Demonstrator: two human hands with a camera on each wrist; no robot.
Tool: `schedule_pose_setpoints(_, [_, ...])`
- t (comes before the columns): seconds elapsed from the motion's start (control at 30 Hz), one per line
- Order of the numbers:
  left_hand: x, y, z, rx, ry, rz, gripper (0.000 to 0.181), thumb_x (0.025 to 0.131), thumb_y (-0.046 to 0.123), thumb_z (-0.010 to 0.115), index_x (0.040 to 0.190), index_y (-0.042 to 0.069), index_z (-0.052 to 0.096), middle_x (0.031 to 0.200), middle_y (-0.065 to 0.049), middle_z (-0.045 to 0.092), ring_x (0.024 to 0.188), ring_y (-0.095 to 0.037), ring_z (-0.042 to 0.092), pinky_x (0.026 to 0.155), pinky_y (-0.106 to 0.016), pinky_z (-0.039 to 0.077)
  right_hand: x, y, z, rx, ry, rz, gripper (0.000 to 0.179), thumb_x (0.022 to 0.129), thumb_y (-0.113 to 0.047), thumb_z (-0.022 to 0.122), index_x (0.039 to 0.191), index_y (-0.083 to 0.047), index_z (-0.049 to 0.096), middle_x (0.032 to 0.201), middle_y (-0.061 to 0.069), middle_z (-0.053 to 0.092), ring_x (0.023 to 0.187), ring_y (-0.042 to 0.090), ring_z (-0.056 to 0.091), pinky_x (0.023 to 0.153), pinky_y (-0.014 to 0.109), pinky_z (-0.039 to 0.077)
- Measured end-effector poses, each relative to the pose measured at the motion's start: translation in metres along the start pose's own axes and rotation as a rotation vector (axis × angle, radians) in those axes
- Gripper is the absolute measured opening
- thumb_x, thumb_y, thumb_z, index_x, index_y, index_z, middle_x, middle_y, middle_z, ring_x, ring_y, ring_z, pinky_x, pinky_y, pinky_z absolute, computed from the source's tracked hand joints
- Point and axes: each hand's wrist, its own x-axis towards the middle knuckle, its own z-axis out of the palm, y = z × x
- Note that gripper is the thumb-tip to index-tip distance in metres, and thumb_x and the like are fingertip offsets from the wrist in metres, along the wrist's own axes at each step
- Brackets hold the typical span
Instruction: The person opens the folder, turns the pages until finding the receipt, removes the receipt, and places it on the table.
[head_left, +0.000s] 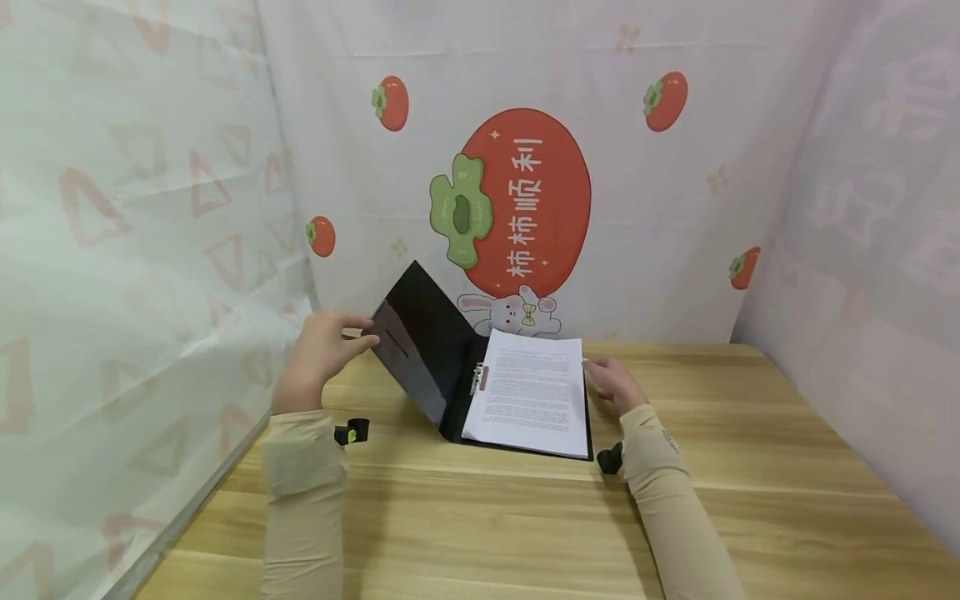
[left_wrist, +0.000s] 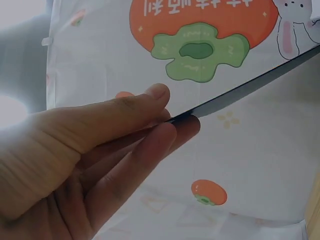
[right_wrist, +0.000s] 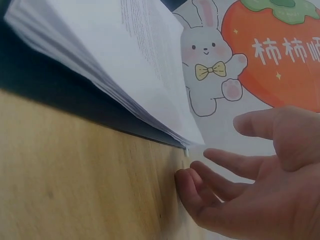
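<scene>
A black clip folder point(head_left: 422, 333) stands opened on the table, its left cover raised at a slant. My left hand point(head_left: 318, 354) pinches that cover's outer edge; in the left wrist view the thin cover point(left_wrist: 235, 95) runs out from between the thumb and fingers. A stack of printed white paper point(head_left: 528, 392) lies on the folder's right side, with a metal clip point(head_left: 477, 378) at its left edge. My right hand point(head_left: 615, 382) is beside the stack's right edge. In the right wrist view its fingers point(right_wrist: 230, 165) are loosely bent, with nothing between them and the thumb.
The wooden table point(head_left: 480, 517) carries the folder near its back. Behind it hangs a white curtain point(head_left: 637, 217) printed with persimmons and a rabbit. More patterned sheets stand along the left side point(head_left: 150, 275) and right side point(head_left: 847, 250).
</scene>
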Motion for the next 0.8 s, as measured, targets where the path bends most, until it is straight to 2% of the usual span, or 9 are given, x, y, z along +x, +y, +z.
schedule_pose_setpoints(0.17, [-0.001,-0.007,-0.004,0.037,-0.047,-0.063,0.04,0.098,0.018,0.077,0.128,-0.008,0.071,0.134,-0.029,0.067,0.12,-0.048,0.066,0.099,-0.06,0.053,0.0,0.0,0.0,0.019,-0.002,-0.007,0.063,0.112,-0.03,0.048,0.156,0.013,0.035,0.162,0.032,0.034,0.145,0.046,0.038,0.118,0.056,0.038])
schedule_pose_setpoints(0.33, [-0.002,-0.013,-0.005,0.093,-0.151,-0.174,0.059,0.102,0.036,0.071,0.136,-0.011,0.063,0.14,-0.034,0.06,0.128,-0.05,0.057,0.102,-0.063,0.048,0.004,0.002,0.002,0.041,-0.012,-0.007,0.062,0.111,-0.03,0.05,0.156,0.011,0.038,0.16,0.03,0.039,0.142,0.043,0.043,0.116,0.054,0.04])
schedule_pose_setpoints(0.37, [-0.003,-0.015,-0.005,0.119,-0.18,-0.199,0.062,0.102,0.04,0.069,0.137,-0.011,0.062,0.139,-0.033,0.061,0.125,-0.049,0.06,0.101,-0.062,0.049,0.004,0.002,0.002,0.045,-0.014,-0.006,0.062,0.111,-0.03,0.05,0.156,0.011,0.039,0.16,0.029,0.04,0.142,0.043,0.043,0.115,0.053,0.041])
schedule_pose_setpoints(0.43, [-0.002,-0.021,-0.003,0.155,-0.235,-0.241,0.059,0.102,0.047,0.066,0.12,-0.009,0.067,0.113,-0.029,0.069,0.101,-0.042,0.066,0.088,-0.053,0.054,0.005,0.002,0.002,0.043,-0.02,-0.006,0.062,0.111,-0.03,0.05,0.156,0.011,0.039,0.159,0.029,0.041,0.14,0.042,0.045,0.113,0.051,0.043])
schedule_pose_setpoints(0.47, [-0.002,-0.024,-0.001,0.167,-0.259,-0.255,0.056,0.102,0.049,0.065,0.107,-0.007,0.067,0.097,-0.024,0.068,0.087,-0.036,0.065,0.08,-0.047,0.053,0.006,0.003,0.003,0.042,-0.021,-0.003,0.062,0.111,-0.031,0.05,0.156,0.01,0.039,0.159,0.028,0.042,0.14,0.041,0.046,0.113,0.05,0.044])
schedule_pose_setpoints(0.53, [0.0,-0.032,0.003,0.184,-0.303,-0.273,0.053,0.102,0.05,0.063,0.089,-0.002,0.062,0.077,-0.012,0.056,0.07,-0.026,0.054,0.068,-0.039,0.047,0.007,0.003,0.003,0.039,-0.02,0.004,0.061,0.111,-0.031,0.05,0.156,0.009,0.04,0.158,0.028,0.044,0.138,0.04,0.047,0.111,0.048,0.045])
schedule_pose_setpoints(0.6, [0.001,-0.04,0.008,0.172,-0.34,-0.301,0.051,0.103,0.048,0.062,0.079,0.004,0.052,0.069,-0.002,0.039,0.063,-0.019,0.041,0.063,-0.035,0.037,0.008,0.004,0.003,0.03,-0.02,0.007,0.061,0.111,-0.032,0.05,0.155,0.009,0.041,0.157,0.028,0.045,0.137,0.039,0.048,0.11,0.047,0.046])
schedule_pose_setpoints(0.7, [0.0,-0.049,0.012,0.156,-0.403,-0.364,0.056,0.104,0.048,0.059,0.1,-0.008,0.06,0.08,-0.011,0.052,0.07,-0.023,0.049,0.066,-0.036,0.043,0.009,0.004,0.003,0.034,-0.017,0.014,0.06,0.111,-0.031,0.05,0.155,0.009,0.042,0.156,0.027,0.046,0.136,0.038,0.049,0.109,0.047,0.046])
schedule_pose_setpoints(0.8, [-0.001,-0.057,0.016,0.118,-0.453,-0.437,0.069,0.106,0.048,0.057,0.129,-0.016,0.053,0.107,-0.025,0.06,0.083,-0.031,0.058,0.072,-0.038,0.049,0.01,0.004,0.003,0.038,-0.017,0.011,0.06,0.111,-0.031,0.05,0.155,0.009,0.042,0.155,0.027,0.047,0.136,0.038,0.049,0.108,0.046,0.046])
